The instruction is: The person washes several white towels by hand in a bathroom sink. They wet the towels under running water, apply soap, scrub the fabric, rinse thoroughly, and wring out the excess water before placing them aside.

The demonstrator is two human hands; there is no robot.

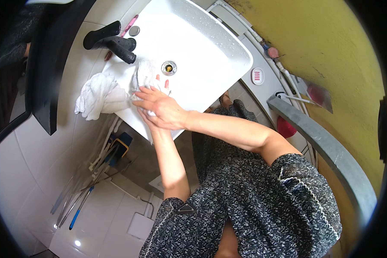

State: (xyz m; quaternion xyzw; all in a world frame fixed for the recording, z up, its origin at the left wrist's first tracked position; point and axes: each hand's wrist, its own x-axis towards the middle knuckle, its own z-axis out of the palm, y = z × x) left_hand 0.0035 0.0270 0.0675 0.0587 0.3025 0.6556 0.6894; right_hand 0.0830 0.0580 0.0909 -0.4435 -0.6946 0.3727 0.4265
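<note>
A wet-looking white cloth lies over the left part of the white sink and runs between my two hands. My right hand is on top, its fingers stretched and slightly apart, pressing flat on the cloth. Underneath, my left hand has the cloth in its palm; two fingertips poke out past the folds near the drain, and the rest of that hand is hidden. The bunched end of the white cloth hangs over the sink's left rim.
A black faucet stands left of the basin, with a pink toothbrush-like stick behind it. On the right ledge sits a white soap dish. A grey bar crosses the right side. Blue-handled poles lean at lower left.
</note>
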